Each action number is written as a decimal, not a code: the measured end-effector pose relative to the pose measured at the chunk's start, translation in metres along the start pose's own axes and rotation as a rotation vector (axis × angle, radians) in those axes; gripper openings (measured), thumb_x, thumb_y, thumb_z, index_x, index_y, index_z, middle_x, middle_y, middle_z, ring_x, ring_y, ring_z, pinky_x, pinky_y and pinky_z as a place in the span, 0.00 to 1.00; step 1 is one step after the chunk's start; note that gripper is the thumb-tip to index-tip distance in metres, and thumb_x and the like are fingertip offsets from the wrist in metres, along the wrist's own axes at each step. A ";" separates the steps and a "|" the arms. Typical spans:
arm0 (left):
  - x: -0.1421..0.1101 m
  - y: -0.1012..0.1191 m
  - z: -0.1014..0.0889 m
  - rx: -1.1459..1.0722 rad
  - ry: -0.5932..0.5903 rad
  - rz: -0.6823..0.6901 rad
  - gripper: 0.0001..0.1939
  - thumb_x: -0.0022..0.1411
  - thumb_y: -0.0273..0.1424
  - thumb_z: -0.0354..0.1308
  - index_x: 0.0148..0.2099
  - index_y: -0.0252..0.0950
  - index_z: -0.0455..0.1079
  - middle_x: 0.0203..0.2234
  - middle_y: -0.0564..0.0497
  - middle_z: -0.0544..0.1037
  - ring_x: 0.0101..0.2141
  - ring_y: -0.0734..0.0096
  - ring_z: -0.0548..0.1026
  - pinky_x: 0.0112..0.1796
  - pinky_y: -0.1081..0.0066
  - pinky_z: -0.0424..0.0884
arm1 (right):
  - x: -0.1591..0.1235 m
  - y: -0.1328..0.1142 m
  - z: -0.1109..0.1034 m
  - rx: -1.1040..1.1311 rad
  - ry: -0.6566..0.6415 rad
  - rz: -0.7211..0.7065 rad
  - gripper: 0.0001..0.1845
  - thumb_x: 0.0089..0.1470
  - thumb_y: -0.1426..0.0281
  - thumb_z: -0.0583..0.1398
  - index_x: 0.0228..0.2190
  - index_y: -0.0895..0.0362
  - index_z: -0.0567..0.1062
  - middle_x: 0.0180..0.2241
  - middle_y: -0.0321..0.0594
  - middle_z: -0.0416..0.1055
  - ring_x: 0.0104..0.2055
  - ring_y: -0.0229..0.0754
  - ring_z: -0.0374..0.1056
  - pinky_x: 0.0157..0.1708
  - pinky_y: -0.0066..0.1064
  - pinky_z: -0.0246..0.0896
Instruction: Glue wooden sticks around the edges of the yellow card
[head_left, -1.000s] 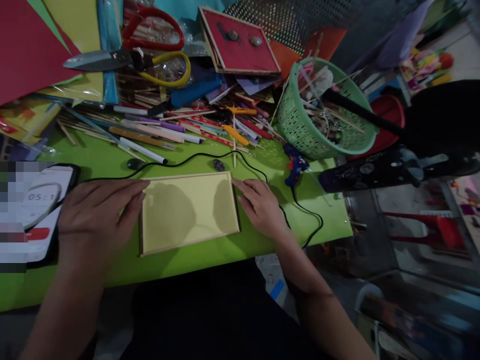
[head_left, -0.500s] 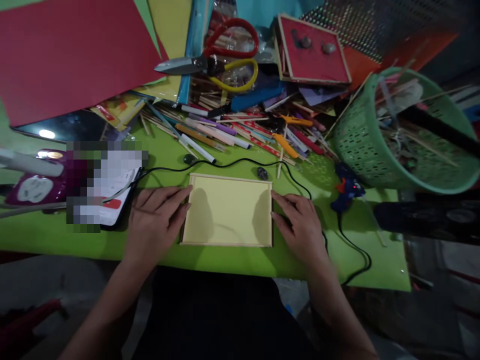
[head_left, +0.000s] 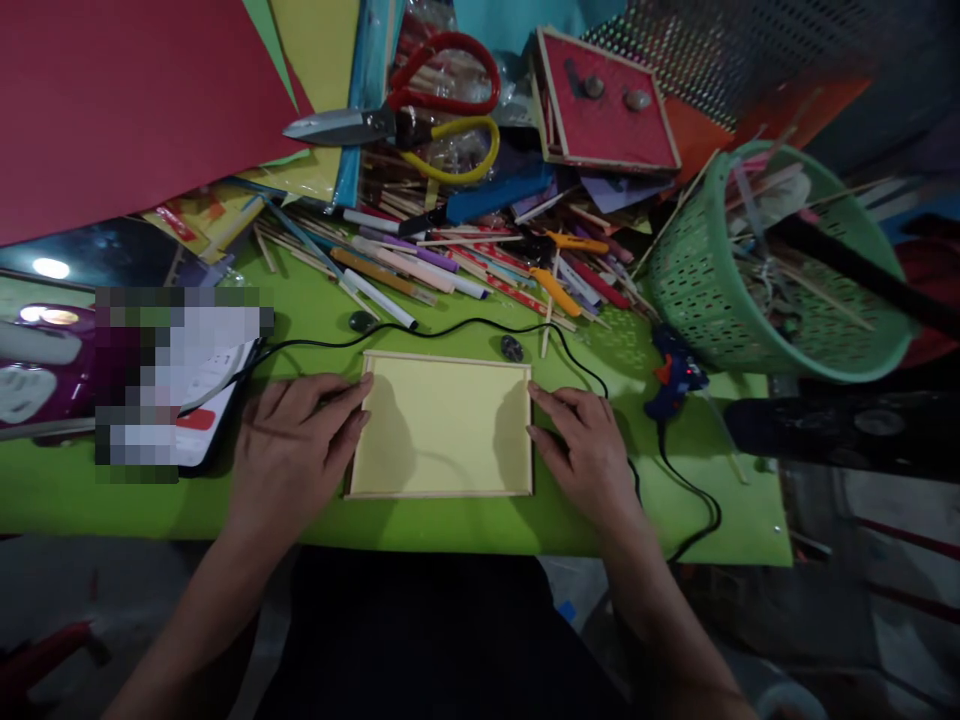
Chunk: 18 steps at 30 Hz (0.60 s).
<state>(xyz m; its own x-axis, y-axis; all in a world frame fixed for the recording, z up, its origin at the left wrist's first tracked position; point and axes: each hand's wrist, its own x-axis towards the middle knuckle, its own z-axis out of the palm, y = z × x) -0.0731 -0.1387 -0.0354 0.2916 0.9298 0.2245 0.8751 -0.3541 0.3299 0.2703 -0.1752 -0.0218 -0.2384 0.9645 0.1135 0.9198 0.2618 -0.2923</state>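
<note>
A yellow paper panel (head_left: 450, 430) edged with thin wooden sticks lies flat near the front of the green tabletop. My left hand (head_left: 296, 440) grips its left edge, index finger near the upper corner and thumb lower down. On the opposite side, my right hand (head_left: 581, 440) holds the right edge with index finger and thumb. Shadows of both hands fall across the yellow surface. Just behind the panel are a dark stone (head_left: 511, 348) and a black cable (head_left: 465, 325). A blue glue gun (head_left: 673, 375) with a small red light rests to the right.
Pens, sticks and cutters (head_left: 555, 290) are heaped behind, with large scissors (head_left: 360, 127) on top. A red stick-edged box (head_left: 615, 110) stands at the back. To the right is a green basket (head_left: 686, 260); at left lie a phone (head_left: 214, 390) and red paper (head_left: 135, 110).
The whole view has shifted, so everything sits a little further left in the picture. Both hands keep the same places on the panel's edges.
</note>
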 end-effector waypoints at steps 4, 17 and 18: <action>-0.001 0.001 0.000 -0.012 -0.013 0.038 0.20 0.75 0.36 0.54 0.63 0.41 0.75 0.47 0.43 0.81 0.48 0.52 0.77 0.51 0.55 0.69 | -0.001 0.002 0.002 0.024 0.031 0.007 0.25 0.69 0.65 0.58 0.65 0.51 0.71 0.48 0.50 0.71 0.50 0.55 0.68 0.50 0.49 0.67; -0.002 0.011 -0.005 0.028 -0.087 0.167 0.18 0.74 0.34 0.55 0.62 0.46 0.77 0.50 0.43 0.79 0.48 0.50 0.74 0.48 0.54 0.69 | 0.034 -0.044 -0.023 0.077 -0.078 -0.131 0.21 0.71 0.67 0.56 0.62 0.54 0.73 0.51 0.50 0.74 0.53 0.54 0.68 0.52 0.48 0.67; -0.002 0.012 -0.005 0.035 -0.089 0.171 0.17 0.74 0.35 0.56 0.61 0.46 0.77 0.50 0.43 0.79 0.47 0.50 0.74 0.48 0.53 0.69 | 0.041 -0.052 -0.022 0.050 -0.120 -0.158 0.22 0.71 0.67 0.56 0.62 0.54 0.73 0.51 0.50 0.74 0.52 0.54 0.68 0.52 0.48 0.67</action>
<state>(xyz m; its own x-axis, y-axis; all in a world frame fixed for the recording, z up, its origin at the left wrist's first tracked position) -0.0651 -0.1453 -0.0269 0.4691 0.8621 0.1917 0.8222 -0.5056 0.2614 0.2198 -0.1498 0.0191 -0.4167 0.9077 0.0491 0.8520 0.4088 -0.3270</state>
